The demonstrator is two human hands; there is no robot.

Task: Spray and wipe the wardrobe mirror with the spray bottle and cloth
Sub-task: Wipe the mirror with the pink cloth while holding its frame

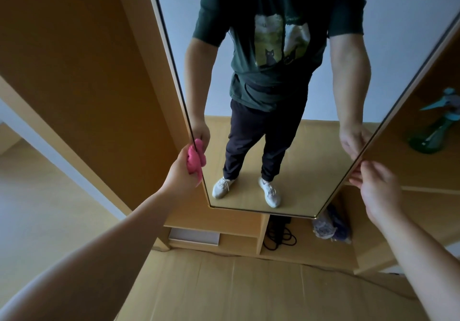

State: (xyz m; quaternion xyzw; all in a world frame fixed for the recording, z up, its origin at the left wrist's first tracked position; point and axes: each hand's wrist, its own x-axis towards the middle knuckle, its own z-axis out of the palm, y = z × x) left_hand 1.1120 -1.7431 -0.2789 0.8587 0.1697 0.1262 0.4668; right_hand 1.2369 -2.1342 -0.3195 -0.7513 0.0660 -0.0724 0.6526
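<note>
Pink cloth, tan wood, green bottle

The cloth [194,159] is bright pink, over at 9 o'clock. The wardrobe [82,76] is warm tan wood, and the mirror [311,166] has a thin dark-and-gold edge. At 3 o'clock the spray bottle [434,131] is see-through green with a teal top. At 6 o'clock there's a black cable [280,238].

Scene was lit dimly and evenly w/ cool, diffuse light, no source in view; walls were rendered blue-grey, and only soft shadows were cast, e.g. inside the wardrobe [82,66] compartments and under the mirror [273,146] bottom edge. No hard glare was seen on the glass, reflection stayed clear though dark at the shirt. Strong wide-angle distortion was noted: mirror edges were splayed outward toward the top, forearms stretched at the bottom corners, and the spray bottle [434,131] at the right edge was smeared, soft, slightly out of focus.
</note>
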